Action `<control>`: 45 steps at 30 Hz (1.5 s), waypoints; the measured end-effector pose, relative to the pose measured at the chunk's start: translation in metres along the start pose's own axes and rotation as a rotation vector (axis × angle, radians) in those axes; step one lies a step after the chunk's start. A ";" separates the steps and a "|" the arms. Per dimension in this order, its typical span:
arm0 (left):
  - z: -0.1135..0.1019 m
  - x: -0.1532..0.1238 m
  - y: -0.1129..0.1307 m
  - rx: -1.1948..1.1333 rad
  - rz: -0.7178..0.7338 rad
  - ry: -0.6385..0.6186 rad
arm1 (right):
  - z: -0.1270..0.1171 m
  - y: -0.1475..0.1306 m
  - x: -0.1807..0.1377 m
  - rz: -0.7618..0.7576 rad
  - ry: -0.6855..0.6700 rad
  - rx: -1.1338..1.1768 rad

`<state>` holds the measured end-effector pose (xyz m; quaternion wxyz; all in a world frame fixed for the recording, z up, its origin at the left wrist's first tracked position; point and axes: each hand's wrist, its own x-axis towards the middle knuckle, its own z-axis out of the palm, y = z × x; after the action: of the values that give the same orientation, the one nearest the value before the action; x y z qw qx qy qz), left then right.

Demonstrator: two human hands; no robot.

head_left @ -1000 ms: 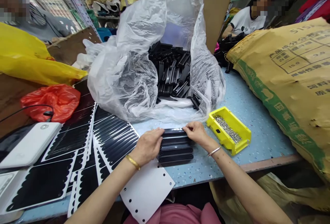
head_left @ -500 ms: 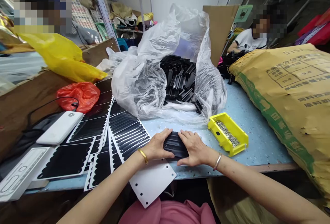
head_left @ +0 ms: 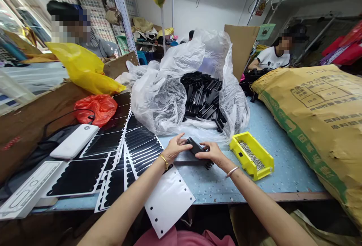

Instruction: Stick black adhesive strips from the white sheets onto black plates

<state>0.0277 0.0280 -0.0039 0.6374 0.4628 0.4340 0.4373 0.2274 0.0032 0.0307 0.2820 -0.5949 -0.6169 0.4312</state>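
I have left hand (head_left: 174, 149) and right hand (head_left: 214, 154) pinching one gathered black stack (head_left: 194, 147), count unclear; many loose bars (head_left: 202, 97) remain in the plastic bag (head_left: 158, 102).

Cool, even light covers the bench (head_left: 291, 174), glinting off the glossy sheets (head_left: 144, 144) at its left end; below its front edge lies shadow. Distortion stretches the sack (head_left: 311, 129) at its right end. Pixelation masks two heads (head_left: 70, 27).

below center, black plastic strips (head_left: 195, 146) are looking smooth and matt; above, a translucent plastic bag (head_left: 158, 106) is looking crinkled. at left, black sheets (head_left: 144, 148) are shining glossily; at right, metal bits (head_left: 251, 156) are glinting inside a smooth plastic bin (head_left: 265, 172).
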 end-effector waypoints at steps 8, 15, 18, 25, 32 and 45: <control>0.048 0.004 0.002 -0.330 -0.023 0.100 | -0.001 0.029 -0.017 0.095 0.238 0.914; 0.072 0.006 0.006 0.245 0.291 0.119 | 0.026 0.038 -0.047 0.155 0.235 1.308; 0.082 0.003 -0.002 0.366 0.311 0.172 | 0.036 0.035 -0.056 0.159 0.216 1.280; 0.078 -0.015 0.006 -0.013 0.217 0.157 | 0.032 0.051 -0.065 0.119 0.261 1.216; 0.057 -0.161 -0.018 0.325 -0.098 -0.317 | 0.006 0.075 -0.085 0.002 0.322 1.079; 0.016 -0.179 -0.114 1.312 -0.092 -0.061 | -0.014 0.097 -0.174 0.115 0.429 1.279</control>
<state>0.0179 -0.1689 -0.0841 0.2532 0.7484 0.6116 0.0408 0.3096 -0.1714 -0.0180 0.6712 -0.4152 -0.1379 0.5984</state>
